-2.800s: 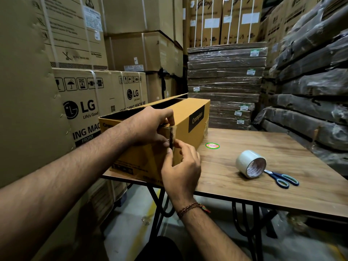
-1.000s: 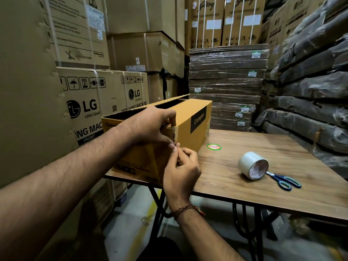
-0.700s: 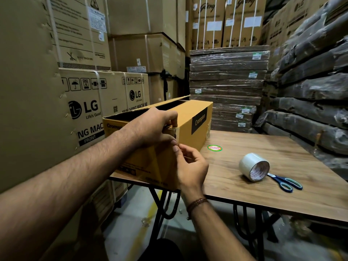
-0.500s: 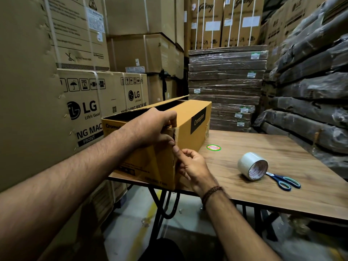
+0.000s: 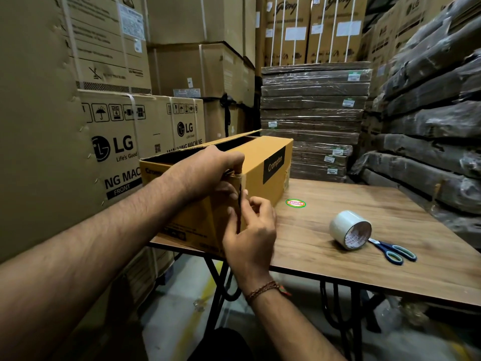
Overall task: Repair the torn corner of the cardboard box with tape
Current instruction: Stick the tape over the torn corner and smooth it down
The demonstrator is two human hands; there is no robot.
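Yellow-brown cardboard box, torn corner at 6 o'clock: left hand gripping the top edge, right hand pinching the split seam, best being pressed flush before taping.

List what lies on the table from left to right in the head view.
Cardboard box with the left hand and right hand at its torn corner → round sticker → tape roll → scissors, all on the wooden table.

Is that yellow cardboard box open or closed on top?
Open. The cardboard box shows a dark interior along its top, and a far flap stands raised rather than folded down.
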